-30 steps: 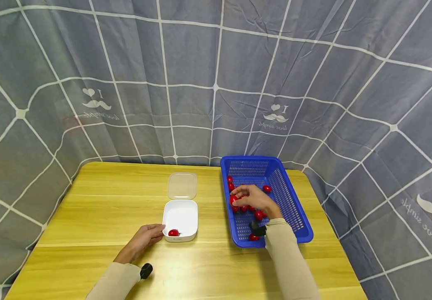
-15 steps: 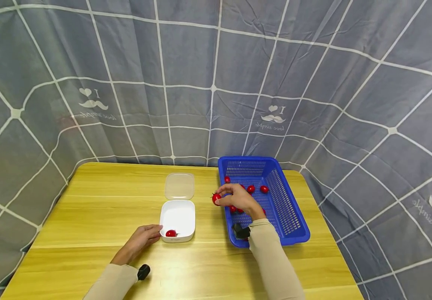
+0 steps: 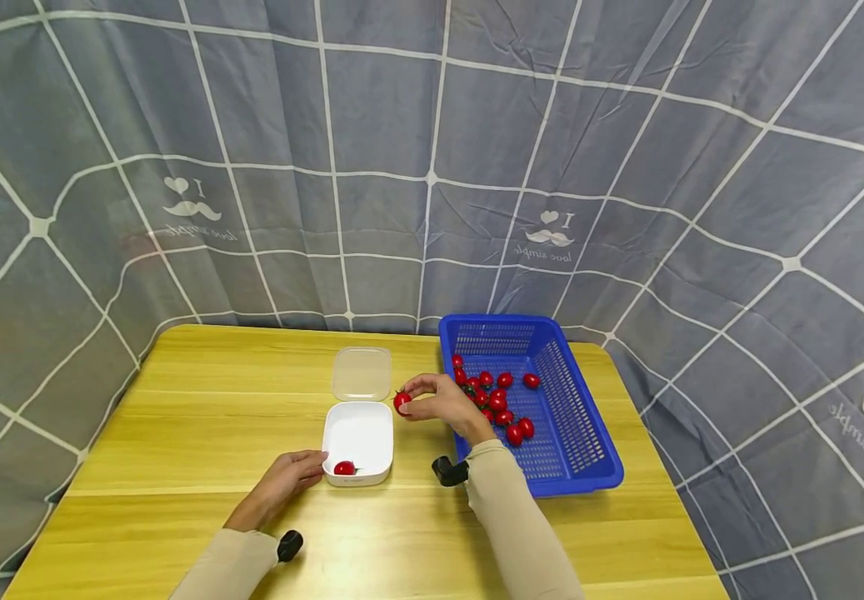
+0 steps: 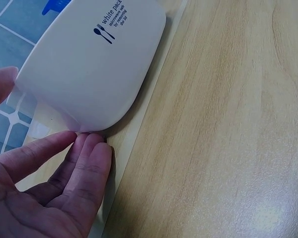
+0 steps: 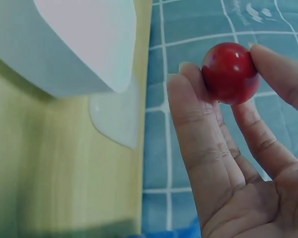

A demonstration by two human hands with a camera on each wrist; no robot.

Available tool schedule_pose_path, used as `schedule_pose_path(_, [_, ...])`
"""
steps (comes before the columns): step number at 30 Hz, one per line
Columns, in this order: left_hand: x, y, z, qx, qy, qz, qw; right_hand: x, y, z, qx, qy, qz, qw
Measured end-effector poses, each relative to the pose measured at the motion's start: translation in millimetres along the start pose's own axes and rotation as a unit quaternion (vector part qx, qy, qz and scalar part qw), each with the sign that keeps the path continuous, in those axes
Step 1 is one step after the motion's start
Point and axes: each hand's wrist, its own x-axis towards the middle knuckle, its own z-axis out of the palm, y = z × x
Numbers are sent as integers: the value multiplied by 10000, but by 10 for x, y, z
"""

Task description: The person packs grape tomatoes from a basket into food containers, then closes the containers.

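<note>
Between thumb and fingertips, my right hand [image 3: 442, 404] pinches a cherry tomato [image 3: 402, 402] just right of a white square food container [image 3: 368, 480]. The right wrist view shows this tomato [image 5: 230, 73] as round and glossy red, held clear of the table. One cherry tomato [image 3: 344, 468] lies inside the container at its front left. My left hand [image 3: 289, 482] touches the container's left side. In the left wrist view, its fingertips [image 4: 92, 141] rest at the container's lower corner, and the thumb [image 4: 1, 87] is beside its rim.
A blue plastic basket [image 3: 585, 400] with several cherry tomatoes [image 3: 503, 417] stands right of the container. Directly behind the container lies a translucent lid [image 3: 362, 374] on the wooden table [image 3: 222, 400]. A grey checked curtain [image 3: 387, 208] hangs behind the table.
My right hand has lifted a cherry tomato out of the blue basket and carried it left, close to the container. The left hand stays at the container's side.
</note>
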Motion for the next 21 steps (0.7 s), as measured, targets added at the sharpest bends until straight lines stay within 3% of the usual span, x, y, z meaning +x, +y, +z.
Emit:
schedule_pose_path(8, [7,-8,-7,-65,-30,-32,10000,147,125,241,342,50,199,9992])
schedule_pose_path(13, [13,-10,-10,-49,-52,14,10000,198,184,418,209,171,218,9994])
schedule_pose_path(21, [12,2,-9,-69,-33,-55,10000,251,244,700,189,19,516,9985])
